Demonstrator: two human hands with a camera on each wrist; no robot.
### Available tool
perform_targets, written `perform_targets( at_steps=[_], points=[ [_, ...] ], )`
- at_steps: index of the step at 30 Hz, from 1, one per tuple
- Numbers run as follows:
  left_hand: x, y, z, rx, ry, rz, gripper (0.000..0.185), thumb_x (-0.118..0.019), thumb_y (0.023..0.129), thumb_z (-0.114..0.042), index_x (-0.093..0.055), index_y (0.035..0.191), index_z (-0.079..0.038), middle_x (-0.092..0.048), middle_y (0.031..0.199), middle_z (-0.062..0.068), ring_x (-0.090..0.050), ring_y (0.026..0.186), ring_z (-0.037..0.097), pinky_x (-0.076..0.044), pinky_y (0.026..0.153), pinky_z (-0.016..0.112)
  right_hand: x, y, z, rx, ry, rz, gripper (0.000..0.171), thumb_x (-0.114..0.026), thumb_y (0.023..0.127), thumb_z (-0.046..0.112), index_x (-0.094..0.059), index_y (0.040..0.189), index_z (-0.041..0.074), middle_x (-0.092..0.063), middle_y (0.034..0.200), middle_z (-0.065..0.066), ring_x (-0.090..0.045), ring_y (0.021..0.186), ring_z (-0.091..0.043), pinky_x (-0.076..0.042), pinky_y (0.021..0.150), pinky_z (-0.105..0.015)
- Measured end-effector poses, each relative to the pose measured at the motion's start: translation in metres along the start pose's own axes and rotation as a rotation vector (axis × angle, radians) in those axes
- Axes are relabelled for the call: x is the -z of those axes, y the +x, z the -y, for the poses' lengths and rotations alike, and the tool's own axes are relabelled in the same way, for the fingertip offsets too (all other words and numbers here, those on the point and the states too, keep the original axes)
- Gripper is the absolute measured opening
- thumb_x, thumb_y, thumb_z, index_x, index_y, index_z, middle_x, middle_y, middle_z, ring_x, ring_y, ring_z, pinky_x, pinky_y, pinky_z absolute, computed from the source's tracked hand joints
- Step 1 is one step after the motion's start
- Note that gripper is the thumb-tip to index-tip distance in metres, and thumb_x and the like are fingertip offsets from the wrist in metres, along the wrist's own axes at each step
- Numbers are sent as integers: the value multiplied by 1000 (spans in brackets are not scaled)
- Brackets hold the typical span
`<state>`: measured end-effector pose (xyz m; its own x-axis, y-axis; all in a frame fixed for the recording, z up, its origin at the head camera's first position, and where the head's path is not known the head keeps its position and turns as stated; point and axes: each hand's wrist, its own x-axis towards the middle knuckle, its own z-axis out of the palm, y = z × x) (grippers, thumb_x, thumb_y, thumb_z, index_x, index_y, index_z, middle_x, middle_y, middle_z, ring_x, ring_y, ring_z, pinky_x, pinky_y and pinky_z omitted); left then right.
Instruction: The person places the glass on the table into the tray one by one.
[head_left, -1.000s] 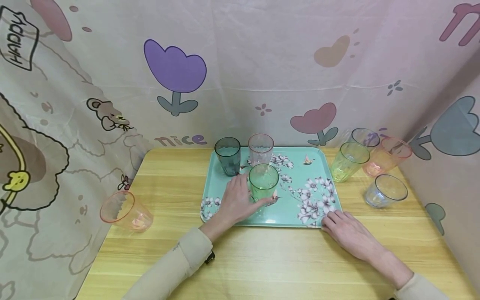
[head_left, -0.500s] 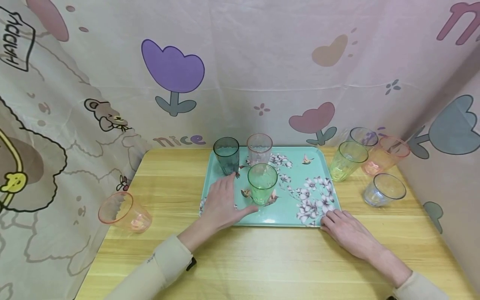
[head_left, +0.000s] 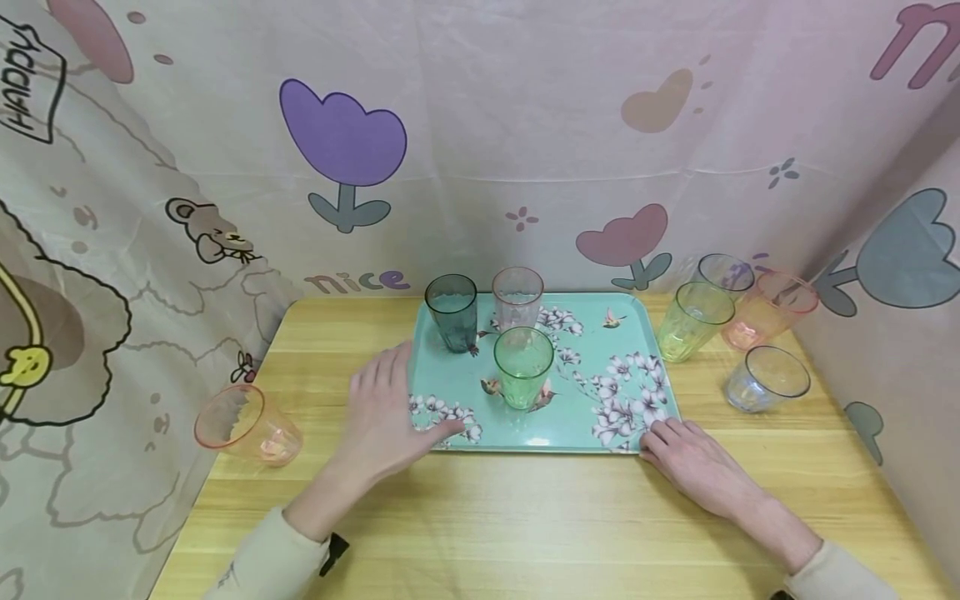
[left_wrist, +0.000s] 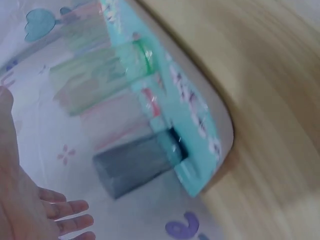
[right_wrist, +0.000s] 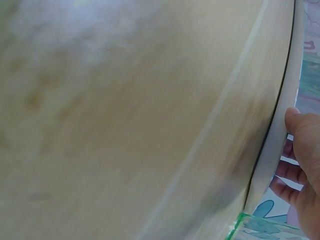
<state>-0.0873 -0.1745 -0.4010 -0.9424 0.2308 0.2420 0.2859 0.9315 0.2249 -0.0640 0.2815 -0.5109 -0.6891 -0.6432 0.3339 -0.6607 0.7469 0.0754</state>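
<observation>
**Cups on a tray, both hands at its near edge**

On the table point(head_left: 525, 517), a teal flowered tray point(head_left: 600, 342) is set against the far edge at the middle. Three cups are stood upright on the tray's left half: a dark cup point(head_left: 452, 311) at its far left corner, a pink cup point(head_left: 517, 297) just beside it, and a green cup point(head_left: 524, 365) nearer the tray's middle. Four more cups are grouped at the table's far right corner: a yellow-green cup point(head_left: 694, 321), a clear cup point(head_left: 725, 274), an orange cup point(head_left: 768, 308) and a bluish cup point(head_left: 765, 379). One orange tumbler point(head_left: 246, 423) is seen at the left edge.

The left hand point(head_left: 386, 417) is held flat over the tray's near left corner, fingers spread and straight, nothing gripped; the green cup is near it but apart. The right hand point(head_left: 693, 462) is laid on the table with straight fingers touching the tray's near right corner, nothing held.
</observation>
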Motion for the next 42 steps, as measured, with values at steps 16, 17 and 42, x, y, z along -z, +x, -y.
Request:
perform_targets(
  at_steps=[16,17,42],
  points=[
    [43,-42,58,164,17,-267,134,-81,64,-77,-32,159,4,-49,151,34,-46,137,54,-34,109,70,0,0,1,-8,-4,6,15,-74,90,28,-62,91,20,-58,88,6,-59,86,-13,-53,76,-37],
    [44,-45,62,175,20,-282,133,-82,63,-75,-34,158,5,-51,149,35,-46,135,55,-35,107,70,0,0,1,-8,-4,7,15,-74,90,27,-62,91,20,-58,88,6,-59,86,-13,-53,76,-37],
    [54,-106,126,574,89,-365,133,-83,67,-69,-30,156,15,-50,134,53,-47,116,68,-36,97,71,0,-1,2,-24,0,7,15,-76,90,27,-62,92,21,-58,88,7,-59,86,-12,-54,77,-37]
  ],
)
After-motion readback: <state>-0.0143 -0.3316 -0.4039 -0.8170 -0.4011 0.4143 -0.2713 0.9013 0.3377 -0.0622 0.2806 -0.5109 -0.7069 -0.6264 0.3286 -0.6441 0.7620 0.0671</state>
